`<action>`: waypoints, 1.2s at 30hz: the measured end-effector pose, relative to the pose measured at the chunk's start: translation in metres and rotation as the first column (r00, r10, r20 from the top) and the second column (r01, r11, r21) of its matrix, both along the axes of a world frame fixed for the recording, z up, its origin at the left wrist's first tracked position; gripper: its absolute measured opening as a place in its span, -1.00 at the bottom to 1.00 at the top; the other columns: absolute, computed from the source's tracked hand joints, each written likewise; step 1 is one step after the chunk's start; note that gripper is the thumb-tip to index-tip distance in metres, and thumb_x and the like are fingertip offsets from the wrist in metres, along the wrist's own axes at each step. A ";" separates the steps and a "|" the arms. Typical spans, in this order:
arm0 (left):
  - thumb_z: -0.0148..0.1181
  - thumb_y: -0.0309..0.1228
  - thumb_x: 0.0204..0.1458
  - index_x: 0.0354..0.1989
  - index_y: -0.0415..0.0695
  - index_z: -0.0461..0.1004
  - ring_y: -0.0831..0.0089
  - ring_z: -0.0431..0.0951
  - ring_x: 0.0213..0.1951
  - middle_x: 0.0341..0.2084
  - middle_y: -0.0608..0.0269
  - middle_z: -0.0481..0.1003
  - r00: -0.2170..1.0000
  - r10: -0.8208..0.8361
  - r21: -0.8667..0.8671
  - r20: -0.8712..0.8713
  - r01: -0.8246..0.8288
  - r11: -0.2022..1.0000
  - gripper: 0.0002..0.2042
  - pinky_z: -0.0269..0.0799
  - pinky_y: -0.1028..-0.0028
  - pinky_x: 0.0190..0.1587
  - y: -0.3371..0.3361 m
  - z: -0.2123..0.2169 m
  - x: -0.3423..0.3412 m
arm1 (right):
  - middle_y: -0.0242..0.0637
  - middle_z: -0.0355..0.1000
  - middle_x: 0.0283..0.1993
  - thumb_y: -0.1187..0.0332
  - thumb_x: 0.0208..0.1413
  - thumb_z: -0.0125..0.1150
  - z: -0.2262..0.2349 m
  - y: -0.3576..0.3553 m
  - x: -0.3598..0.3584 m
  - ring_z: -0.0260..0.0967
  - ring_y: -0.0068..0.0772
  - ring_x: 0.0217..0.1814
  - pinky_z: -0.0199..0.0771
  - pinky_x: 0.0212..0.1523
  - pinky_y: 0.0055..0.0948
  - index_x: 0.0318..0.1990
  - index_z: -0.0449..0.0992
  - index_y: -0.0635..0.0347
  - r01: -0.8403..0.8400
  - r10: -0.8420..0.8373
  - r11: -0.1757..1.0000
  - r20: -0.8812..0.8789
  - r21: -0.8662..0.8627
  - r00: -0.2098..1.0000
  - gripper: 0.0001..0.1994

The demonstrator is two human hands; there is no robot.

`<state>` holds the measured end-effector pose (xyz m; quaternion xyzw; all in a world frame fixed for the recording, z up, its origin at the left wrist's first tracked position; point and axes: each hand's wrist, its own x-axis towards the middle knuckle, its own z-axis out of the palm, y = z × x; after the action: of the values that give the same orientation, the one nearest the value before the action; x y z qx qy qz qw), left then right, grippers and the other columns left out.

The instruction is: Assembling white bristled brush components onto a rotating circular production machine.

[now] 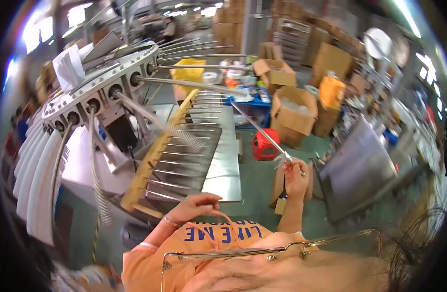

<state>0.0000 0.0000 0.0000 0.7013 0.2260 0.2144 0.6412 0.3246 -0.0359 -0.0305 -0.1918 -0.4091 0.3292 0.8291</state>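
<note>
- Right hand: fingers closed round the near end of a long metal rod, just by its silver fitting. Rod slants away from the body, far end over toward the table; probably held so to keep the long part clear of the person.
- Left hand: in front of the shirt, fingers bent, not on the rod. An orange cord runs right by the fingertips; can't tell if it's pinched.
- Wooden bar lies along the left of the steel table, thin rods sticking out of it in a row. Spacing likely keeps them apart and easy to grab singly.
- Round machine on the left: rods fan outward from its sockets, some coil-wrapped. Radial layout presumably gives each one room.
- Red stool beyond the right hand, on the floor.
</note>
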 end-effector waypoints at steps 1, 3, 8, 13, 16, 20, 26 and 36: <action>-0.02 -0.58 -0.02 -0.02 -0.28 0.31 0.55 0.41 -0.25 -0.31 0.26 0.41 0.998 0.057 -0.033 -0.036 -0.058 0.998 -0.67 0.33 0.56 -0.15 -0.017 0.005 -0.015 | -0.21 0.35 -0.25 0.40 0.10 0.00 -0.003 -0.003 -0.016 0.33 -0.36 -0.30 0.37 -0.25 -0.45 -0.20 0.35 0.27 -0.020 0.021 0.997 0.011 -0.071 1.000 -0.84; -0.01 -0.57 -0.02 -0.03 -0.28 0.31 0.55 0.41 -0.28 -0.33 0.27 0.41 0.964 0.236 -0.084 0.121 -0.227 0.970 -0.68 0.33 0.56 -0.16 0.032 0.021 0.095 | -0.20 0.36 -0.27 0.44 0.10 -0.02 0.059 0.058 0.082 0.33 -0.43 -0.31 0.37 -0.25 -0.48 -0.23 0.38 0.33 -0.027 0.040 0.998 0.235 -0.059 0.971 -0.85; -0.02 -0.56 0.00 0.03 -0.23 0.22 0.53 0.41 -0.41 -0.38 0.26 0.40 0.729 0.641 -0.183 0.240 -0.615 0.767 -0.64 0.36 0.58 -0.31 0.086 0.009 0.140 | -0.31 0.37 -0.39 0.49 0.01 0.02 0.089 0.095 0.106 0.33 -0.55 -0.37 0.32 -0.33 -0.60 -0.28 0.41 0.40 0.143 -0.053 0.985 0.623 -0.096 0.780 -0.85; 0.00 -0.47 -0.03 0.12 -0.14 0.10 0.55 0.39 -0.48 -0.37 0.24 0.39 0.382 0.898 -0.243 0.218 -0.870 0.429 -0.52 0.31 0.60 -0.43 0.198 -0.011 0.154 | -0.23 0.38 -0.43 0.49 -0.03 0.06 0.123 0.158 0.114 0.35 -0.46 -0.40 0.30 -0.37 -0.59 -0.34 0.44 0.35 0.093 -0.115 0.993 0.804 0.075 0.583 -0.88; 0.00 -0.42 -0.01 0.06 -0.15 0.16 0.57 0.36 -0.56 -0.45 0.28 0.37 0.271 0.934 -0.277 0.232 -0.902 0.330 -0.59 0.28 0.61 -0.54 0.247 -0.017 0.161 | -0.23 0.37 -0.44 0.50 -0.03 0.06 0.136 0.178 0.123 0.33 -0.47 -0.44 0.29 -0.40 -0.59 -0.35 0.43 0.36 0.036 -0.114 0.993 0.832 0.112 0.543 -0.89; -0.12 -0.34 0.04 0.13 -0.11 0.09 0.58 0.30 -0.59 -0.48 0.30 0.37 0.309 0.904 -0.338 0.296 -0.851 0.401 -0.56 0.23 0.59 -0.58 0.280 -0.021 0.160 | -0.27 0.35 -0.45 0.51 -0.02 0.03 0.151 0.190 0.129 0.32 -0.55 -0.48 0.27 -0.45 -0.63 -0.36 0.43 0.38 -0.016 -0.109 0.991 0.855 0.136 0.508 -0.89; -0.12 -0.45 -0.01 -0.02 -0.10 0.25 0.65 0.20 -0.70 -0.56 0.37 0.33 0.126 0.877 -0.525 0.463 -0.758 0.386 -0.68 0.05 0.66 -0.71 0.301 -0.015 0.172 | -0.29 0.36 -0.45 0.50 -0.01 0.02 0.163 0.225 0.133 0.30 -0.59 -0.50 0.27 -0.47 -0.65 -0.35 0.43 0.38 -0.082 -0.030 0.994 0.881 0.078 0.472 -0.88; -0.07 -0.43 0.04 -0.08 -0.06 0.25 0.70 0.17 -0.65 -0.60 0.41 0.28 0.293 0.826 -0.345 0.482 -0.803 0.486 -0.75 0.03 0.72 -0.64 0.270 0.006 0.205 | -0.33 0.36 -0.44 0.51 0.01 0.00 0.125 0.275 0.114 0.31 -0.62 -0.46 0.28 -0.44 -0.65 -0.33 0.45 0.38 -0.177 0.149 0.983 0.813 -0.058 0.563 -0.87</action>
<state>0.2053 0.2704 0.0057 0.3706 0.3414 0.7113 0.4900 0.4381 0.2389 0.0949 -0.2702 -0.7641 0.2735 0.5180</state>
